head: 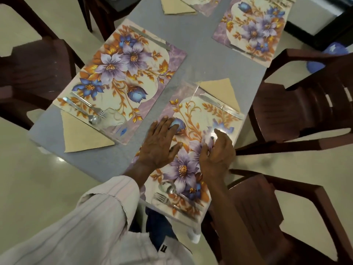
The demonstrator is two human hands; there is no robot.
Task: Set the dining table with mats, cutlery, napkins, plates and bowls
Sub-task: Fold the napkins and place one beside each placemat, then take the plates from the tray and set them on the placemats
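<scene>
A floral mat (193,115) lies at the table's near right corner. My left hand (159,142) rests flat on it with straight fingers. My right hand (215,152) lies on the mat beside it, fingers bent loosely, holding nothing that I can see. A fork (164,200) and a spoon (172,189) lie at the mat's near end, a knife (219,106) at its far end over a beige napkin (222,92). A second floral mat (122,73) to the left carries a fork and spoon (89,111), a knife (150,38) and a beige napkin (80,134).
The grey table (200,60) holds another floral mat (254,29) at the far right and a beige napkin (176,6) at the top. Dark brown chairs (298,111) stand close on the right and on the left (34,69). Pale floor surrounds the table.
</scene>
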